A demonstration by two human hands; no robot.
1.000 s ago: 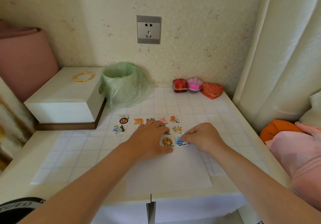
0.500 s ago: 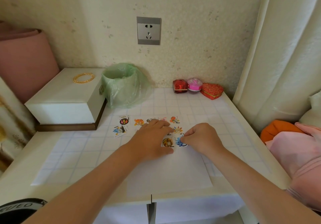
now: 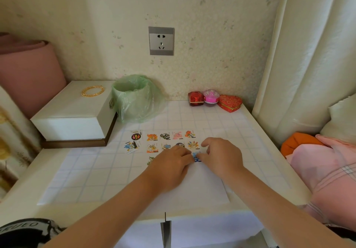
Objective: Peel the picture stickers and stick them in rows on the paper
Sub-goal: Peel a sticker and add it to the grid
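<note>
A white paper (image 3: 202,188) lies on the table with picture stickers in rows along its far end. The top row (image 3: 171,136) and the second row (image 3: 193,144) show in full. A green sticker (image 3: 150,160) peeks out left of my wrist. My left hand (image 3: 169,168) lies flat on the paper, its fingertips touching the left edge of a blue sticker (image 3: 196,157). My right hand (image 3: 221,157) has curled fingers and pinches that sticker's right edge. Two loose stickers (image 3: 133,141) lie left of the paper.
A white box (image 3: 73,116) with a gold bangle (image 3: 92,91) stands at the back left, beside a green-bagged bin (image 3: 134,99). Three small red and pink boxes (image 3: 213,100) sit against the wall. Pink cloth (image 3: 327,170) lies past the table's right edge.
My left hand slid right and nearer, uncovering the second-row stickers and covering the brown one; its fingertips now meet the blue sticker. My right hand stayed at that sticker.
</note>
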